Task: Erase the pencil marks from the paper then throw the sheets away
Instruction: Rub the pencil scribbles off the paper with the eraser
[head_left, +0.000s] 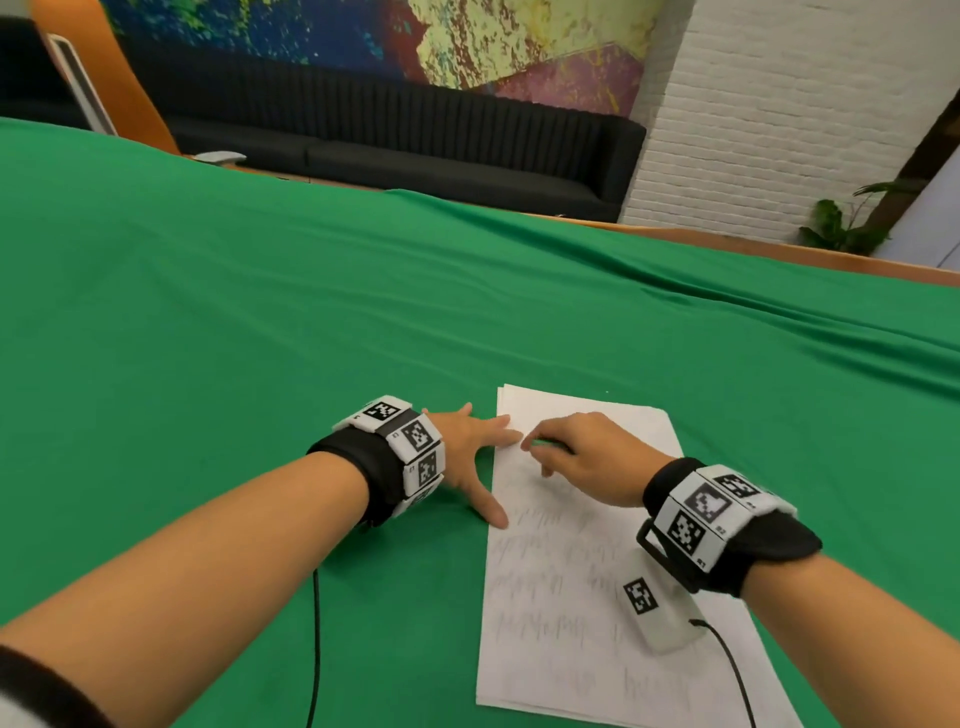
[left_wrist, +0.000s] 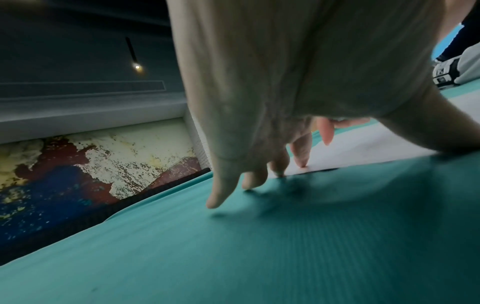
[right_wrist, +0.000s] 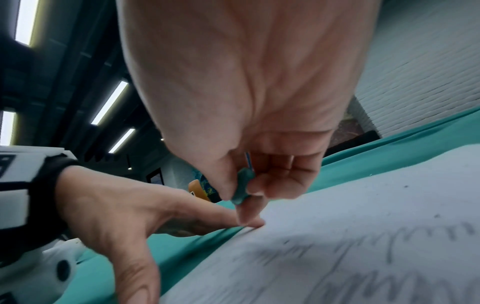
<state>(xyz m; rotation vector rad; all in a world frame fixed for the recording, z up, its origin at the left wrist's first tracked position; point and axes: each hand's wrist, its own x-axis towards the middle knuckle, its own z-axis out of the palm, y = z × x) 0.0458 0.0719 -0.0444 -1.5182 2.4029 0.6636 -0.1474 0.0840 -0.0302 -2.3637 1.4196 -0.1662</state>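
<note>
Green cloth (head_left: 260, 312) covers the surface, rumpled toward the right; lower right of centre, a stack of white paper (head_left: 545, 623) lies flat on it.

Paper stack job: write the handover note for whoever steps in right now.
Left hand: open, fingers spread, tips pressing the left edge of the paper stack on the green cloth.
Right hand: pinches a small green eraser over the top of the sheet.
Done: the upper part of the top sheet looks clean.
Left: rows of pencil marks still cover the middle and lower part; sheets beneath are hidden, so check them. Then throw the sheets away; no bin shows in any view.
</note>
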